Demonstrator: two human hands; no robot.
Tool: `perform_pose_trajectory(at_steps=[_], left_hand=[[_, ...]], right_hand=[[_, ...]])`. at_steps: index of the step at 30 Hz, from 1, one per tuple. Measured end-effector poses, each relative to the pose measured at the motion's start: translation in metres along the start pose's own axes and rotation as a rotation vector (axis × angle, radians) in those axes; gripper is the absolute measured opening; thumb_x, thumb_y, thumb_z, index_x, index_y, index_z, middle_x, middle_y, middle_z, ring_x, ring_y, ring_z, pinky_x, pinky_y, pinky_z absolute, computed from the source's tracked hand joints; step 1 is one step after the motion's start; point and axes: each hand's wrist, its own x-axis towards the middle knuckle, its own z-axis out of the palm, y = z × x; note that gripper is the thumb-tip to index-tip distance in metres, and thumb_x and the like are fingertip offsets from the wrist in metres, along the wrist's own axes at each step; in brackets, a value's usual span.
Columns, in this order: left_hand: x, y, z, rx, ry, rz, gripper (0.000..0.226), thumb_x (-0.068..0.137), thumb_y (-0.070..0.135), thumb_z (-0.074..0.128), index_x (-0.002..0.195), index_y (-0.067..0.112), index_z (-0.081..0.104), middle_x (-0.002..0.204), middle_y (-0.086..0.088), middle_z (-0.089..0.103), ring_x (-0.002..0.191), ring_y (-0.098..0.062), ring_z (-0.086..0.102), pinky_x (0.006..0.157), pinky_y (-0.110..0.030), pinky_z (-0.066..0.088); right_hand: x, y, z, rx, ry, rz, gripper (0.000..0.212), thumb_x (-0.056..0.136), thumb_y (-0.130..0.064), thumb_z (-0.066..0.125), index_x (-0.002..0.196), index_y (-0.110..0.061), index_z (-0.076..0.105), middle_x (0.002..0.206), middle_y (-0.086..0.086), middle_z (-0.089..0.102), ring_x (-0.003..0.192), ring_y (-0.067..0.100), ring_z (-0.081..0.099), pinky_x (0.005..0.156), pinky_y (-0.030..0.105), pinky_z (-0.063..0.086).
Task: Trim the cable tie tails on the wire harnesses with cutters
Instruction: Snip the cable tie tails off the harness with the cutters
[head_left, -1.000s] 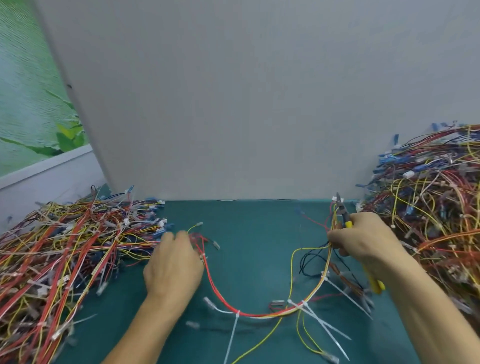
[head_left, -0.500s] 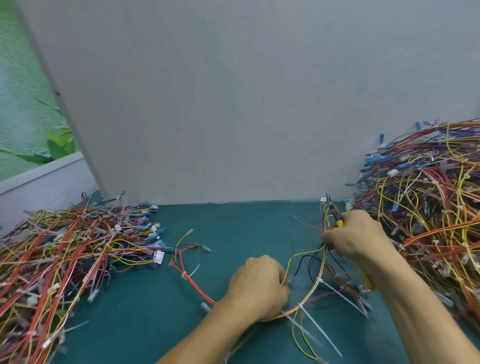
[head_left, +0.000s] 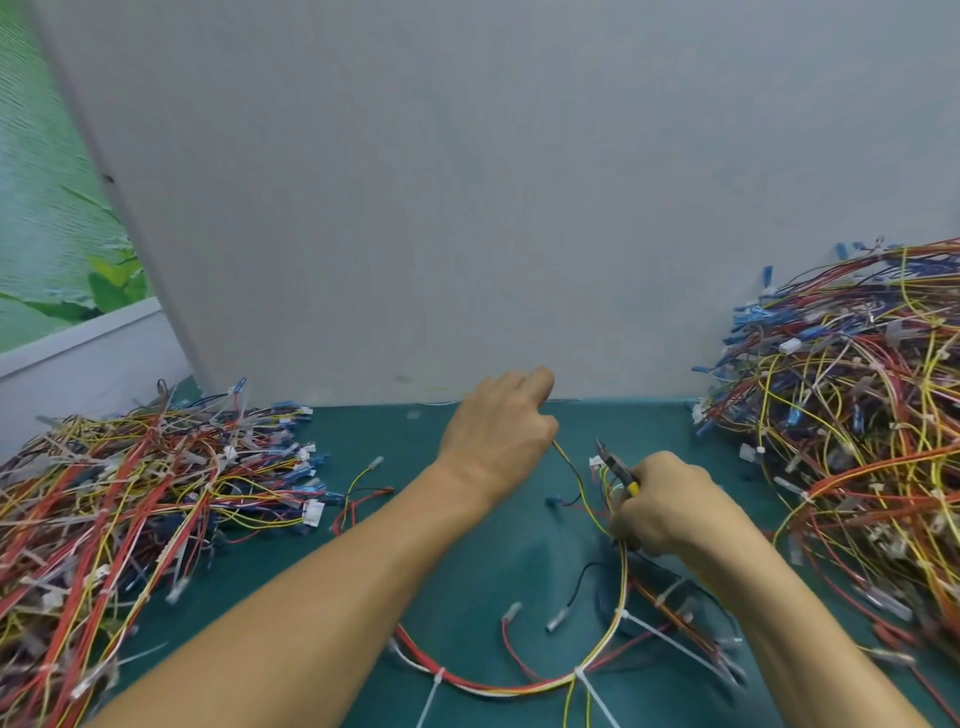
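Several white plastic cable tie tails (head_left: 670, 644) lie wrist-side of the right hand (head_left: 670, 504), its grip clasping yellow-handled cutters (head_left: 613, 464) plus multicoloured wire harness (head_left: 519, 688).

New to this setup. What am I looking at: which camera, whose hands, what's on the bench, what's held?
No machine here: a person works bare-handed, and the view comes from one camera worn on their head, looking forward and down. The left hand pinches one end of a looped harness of red, yellow and black wires lying on the teal mat. The right hand grips small yellow-handled cutters, tips pointing away. Long white plastic cable tie tails stick out of the loop, untrimmed. A tangled pile of similar harnesses sits at the left, another pile at the right, before a grey board.
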Motion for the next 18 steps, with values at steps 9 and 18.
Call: perform_pose_trajectory(at_steps=[9, 18], left_hand=[[-0.036, -0.019, 0.048, 0.076, -0.437, -0.076, 0.020, 0.095, 0.008, 0.043, 0.107, 0.004, 0.058, 0.105, -0.009, 0.047, 0.100, -0.029, 0.048, 0.072, -0.036, 0.040], [-0.054, -0.027, 0.038, 0.094, -0.487, -0.001, 0.048, 0.086, -0.002, 0.043, 0.128, 0.018, 0.054, 0.127, -0.003, 0.050, 0.113, -0.028, 0.047, 0.087, -0.038, 0.040]], right_hand=[[0.004, 0.008, -0.007, 0.090, -0.140, -0.058, 0.019, 0.087, -0.024, 0.058, 0.078, -0.008, 0.063, 0.057, 0.001, 0.067, 0.045, 0.013, 0.063, 0.048, 0.019, 0.046], [-0.015, 0.025, -0.058, 0.508, -0.182, -0.042, 0.016, 0.097, -0.027, 0.058, 0.098, -0.011, 0.057, 0.091, 0.009, 0.074, 0.089, 0.027, 0.068, 0.075, 0.039, 0.049]])
